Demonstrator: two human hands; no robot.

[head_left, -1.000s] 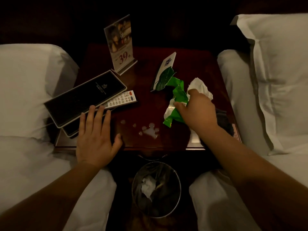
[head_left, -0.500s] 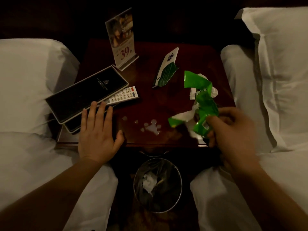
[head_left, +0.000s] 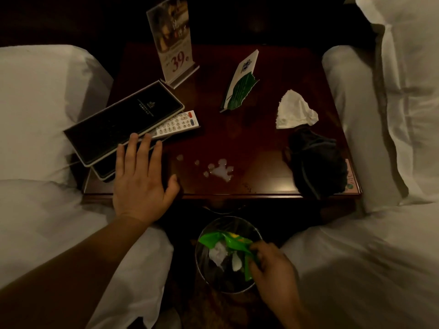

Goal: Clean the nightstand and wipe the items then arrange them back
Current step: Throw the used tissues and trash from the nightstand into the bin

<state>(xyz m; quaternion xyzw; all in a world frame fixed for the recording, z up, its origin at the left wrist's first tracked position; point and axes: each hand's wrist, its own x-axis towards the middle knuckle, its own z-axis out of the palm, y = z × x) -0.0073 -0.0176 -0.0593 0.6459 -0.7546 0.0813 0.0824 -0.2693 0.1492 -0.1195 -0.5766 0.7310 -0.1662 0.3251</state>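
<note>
The dark red wooden nightstand (head_left: 268, 74) stands between two beds. My right hand (head_left: 273, 267) grips a crumpled green wrapper (head_left: 225, 242) over the open bin (head_left: 202, 264) on the floor in front. My left hand (head_left: 140, 179) lies flat, fingers spread, on the nightstand's front left edge, fingertips touching a black folder (head_left: 121, 122). A white remote (head_left: 178, 124) pokes out from under the folder. A small white spill (head_left: 219, 170) sits near the front middle. A crumpled white tissue (head_left: 294, 112) and a dark cloth (head_left: 318, 167) lie at the right.
A standing price card marked 39 (head_left: 173, 41) is at the back left, and a white and green leaf-printed card (head_left: 240, 86) lies near the middle. White bedding (head_left: 35, 110) and pillows (head_left: 403, 91) flank both sides. The bin holds crumpled white paper.
My right hand lifted the green wrapper off the nightstand and carried it down over the bin. The white tissue and dark cloth stayed on the top. My left hand stayed put.
</note>
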